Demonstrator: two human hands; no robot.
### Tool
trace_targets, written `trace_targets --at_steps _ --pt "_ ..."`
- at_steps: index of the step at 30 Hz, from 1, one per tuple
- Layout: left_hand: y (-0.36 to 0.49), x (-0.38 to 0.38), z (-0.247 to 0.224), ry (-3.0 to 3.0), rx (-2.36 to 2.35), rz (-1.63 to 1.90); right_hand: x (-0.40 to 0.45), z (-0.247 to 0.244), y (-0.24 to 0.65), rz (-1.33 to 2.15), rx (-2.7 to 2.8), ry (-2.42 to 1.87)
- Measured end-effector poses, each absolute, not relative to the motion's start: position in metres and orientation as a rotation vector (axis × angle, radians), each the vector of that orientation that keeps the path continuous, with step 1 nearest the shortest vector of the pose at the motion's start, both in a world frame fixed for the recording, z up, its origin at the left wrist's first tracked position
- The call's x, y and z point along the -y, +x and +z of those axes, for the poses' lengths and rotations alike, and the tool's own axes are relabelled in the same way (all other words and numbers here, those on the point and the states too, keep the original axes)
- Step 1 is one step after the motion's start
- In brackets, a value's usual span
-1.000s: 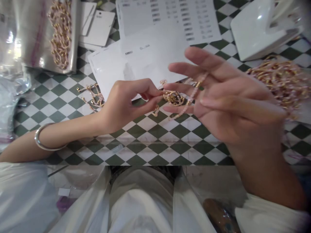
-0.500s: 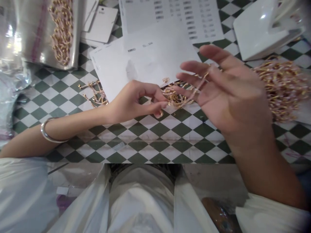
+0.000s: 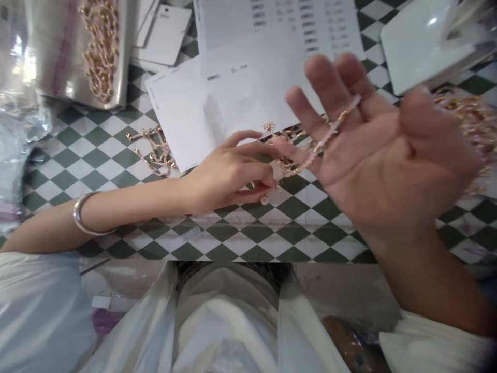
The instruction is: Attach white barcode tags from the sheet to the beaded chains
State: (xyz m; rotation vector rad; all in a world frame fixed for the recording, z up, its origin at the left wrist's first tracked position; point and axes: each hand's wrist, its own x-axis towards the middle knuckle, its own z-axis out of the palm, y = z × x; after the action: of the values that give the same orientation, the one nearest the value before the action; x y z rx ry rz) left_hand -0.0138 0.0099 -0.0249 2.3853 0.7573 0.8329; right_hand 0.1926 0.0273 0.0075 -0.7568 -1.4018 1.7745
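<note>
My left hand (image 3: 229, 173) comes in from the left, its fingertips pinched around a tangled gold-and-pink beaded chain (image 3: 286, 167). A silver bangle (image 3: 87, 215) circles that wrist. My right hand (image 3: 373, 150) is raised with its palm toward me and its fingers spread. A strand of the chain (image 3: 330, 133) lies diagonally across those fingers, running down toward the left hand's pinch. A larger heap of similar chain (image 3: 469, 116) sits behind the right hand, partly hidden by it. Another loose piece (image 3: 155, 153) lies on the checkered tabletop.
The green-and-white checkered tabletop (image 3: 291, 223) holds white papers (image 3: 240, 98), a printed list (image 3: 295, 26) and white tags (image 3: 163, 33). A clear bag of chain (image 3: 77, 52) lies at top left, and a white plastic object (image 3: 423, 46) stands at top right.
My right hand has turned its palm toward me and risen, spreading its fingers. My left hand has shifted right, still pinching the chain. The strand now lies more steeply across the right fingers.
</note>
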Motion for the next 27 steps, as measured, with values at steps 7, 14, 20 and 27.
trace_targets --at_steps 7,14,20,27 --pt "-0.012 -0.001 -0.013 1.948 -0.497 0.584 -0.029 0.004 0.192 1.827 1.379 -0.736" --pt "-0.020 -0.007 -0.001 1.466 -0.606 0.703 -0.027 -0.012 0.190 1.616 1.663 -0.897" --pt "-0.027 -0.017 0.011 1.429 -0.637 0.779 -0.028 -0.005 0.192 1.558 1.954 -0.801" --pt "-0.024 -0.012 0.008 1.478 -0.681 0.771 -0.023 -0.011 0.184 1.437 1.884 -0.900"
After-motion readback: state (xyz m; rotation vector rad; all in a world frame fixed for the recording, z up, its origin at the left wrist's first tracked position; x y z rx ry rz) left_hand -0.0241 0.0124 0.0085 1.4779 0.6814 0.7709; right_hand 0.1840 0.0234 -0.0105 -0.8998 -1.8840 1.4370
